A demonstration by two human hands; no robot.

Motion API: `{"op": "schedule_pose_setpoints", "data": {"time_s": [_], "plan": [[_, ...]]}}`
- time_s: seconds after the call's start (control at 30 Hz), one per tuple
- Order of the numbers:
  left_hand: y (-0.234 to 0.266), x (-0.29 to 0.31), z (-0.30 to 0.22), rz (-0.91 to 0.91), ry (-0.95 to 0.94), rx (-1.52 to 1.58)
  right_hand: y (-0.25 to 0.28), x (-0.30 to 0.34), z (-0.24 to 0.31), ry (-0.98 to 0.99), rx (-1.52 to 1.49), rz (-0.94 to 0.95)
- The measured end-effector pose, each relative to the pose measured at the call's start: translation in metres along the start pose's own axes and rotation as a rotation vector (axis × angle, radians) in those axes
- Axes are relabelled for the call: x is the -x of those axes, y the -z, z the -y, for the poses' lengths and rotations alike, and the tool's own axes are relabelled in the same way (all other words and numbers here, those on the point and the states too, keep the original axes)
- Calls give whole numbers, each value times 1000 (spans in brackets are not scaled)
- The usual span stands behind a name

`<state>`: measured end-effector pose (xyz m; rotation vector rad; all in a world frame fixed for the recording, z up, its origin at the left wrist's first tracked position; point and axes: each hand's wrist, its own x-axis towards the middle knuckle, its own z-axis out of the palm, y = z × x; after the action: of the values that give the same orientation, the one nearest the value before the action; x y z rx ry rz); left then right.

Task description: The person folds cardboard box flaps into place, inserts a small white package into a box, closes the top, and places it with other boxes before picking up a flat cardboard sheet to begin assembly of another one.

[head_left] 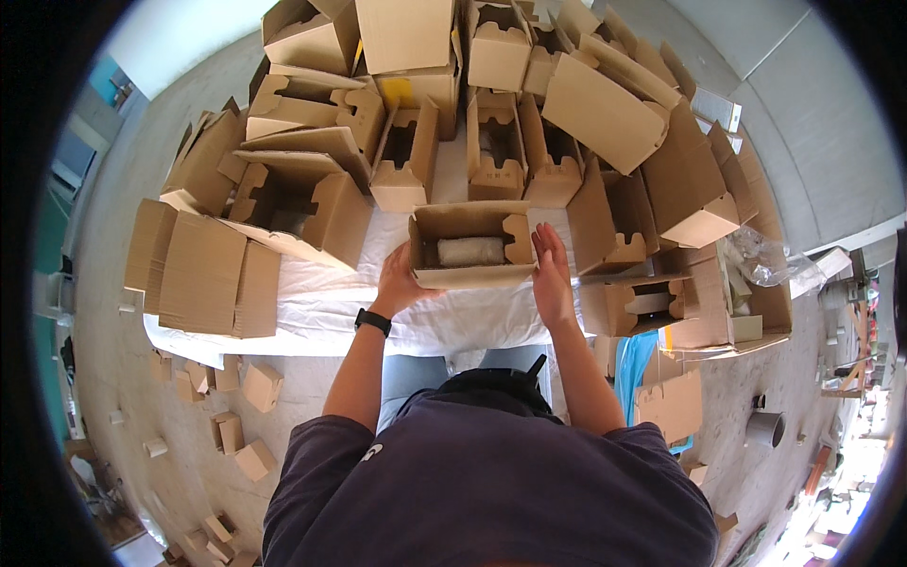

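Note:
An open cardboard box (472,278) sits in front of me on a white cloth (435,326). Inside it lies a pale, wrapped-looking roll (471,250), whose exact kind I cannot make out. My left hand (401,285) grips the box's near left corner, its thumb along the lower front edge and its fingers against the left end. Held upright with fingers stretched, my right hand (552,274) is flat beside the box's right end, touching it or very close. A dark watch (373,322) is on my left wrist.
Several open cardboard boxes crowd the far side, including one at the left (302,217) and one upright (497,151). Another box (652,300) stands at the right, near clear plastic wrap (759,257). Small cardboard pieces (263,386) and a grey cylinder (765,429) lie on the floor.

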<state>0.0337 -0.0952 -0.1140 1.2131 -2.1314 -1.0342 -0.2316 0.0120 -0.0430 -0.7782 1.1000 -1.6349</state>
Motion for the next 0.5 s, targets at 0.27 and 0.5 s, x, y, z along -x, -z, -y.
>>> {"op": "schedule_pose_setpoints", "data": {"time_s": [0.27,0.5], "plan": [[-3,3,6,-9,14,-5,1,8,1,252,434,241],[1,1,-3,-15,-3,-31,3,-6,6,371,594,188]]}}
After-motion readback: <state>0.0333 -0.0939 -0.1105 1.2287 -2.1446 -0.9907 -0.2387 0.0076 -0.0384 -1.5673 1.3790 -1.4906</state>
